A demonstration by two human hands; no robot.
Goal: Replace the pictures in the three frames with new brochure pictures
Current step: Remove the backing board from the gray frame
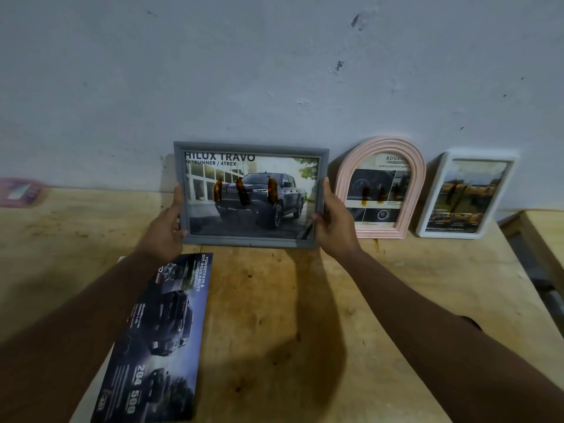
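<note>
Holding the grey frame [250,149] upright in front of the wall [274,71], I grip its left edge with my left hand [166,227] and its right edge with my right hand [331,221]. Part of each hand's fingers is hidden behind it. I cannot tell whether its lower edge rests on the wooden table [351,300].

Three amber streaks on the glass cover part of the dark truck picture, and the frame clips the tops of the title letters.

To the right, the pink arched frame [380,190] and the white frame [467,193] lean against the wall. Their pictures are too blurred to read beyond "ADVAN", which is cut short.

A brochure [161,340] lies flat beside my left forearm, its lower end cut off by the view's edge. At far left a pink thing [21,192] is too blurred to name.
</note>
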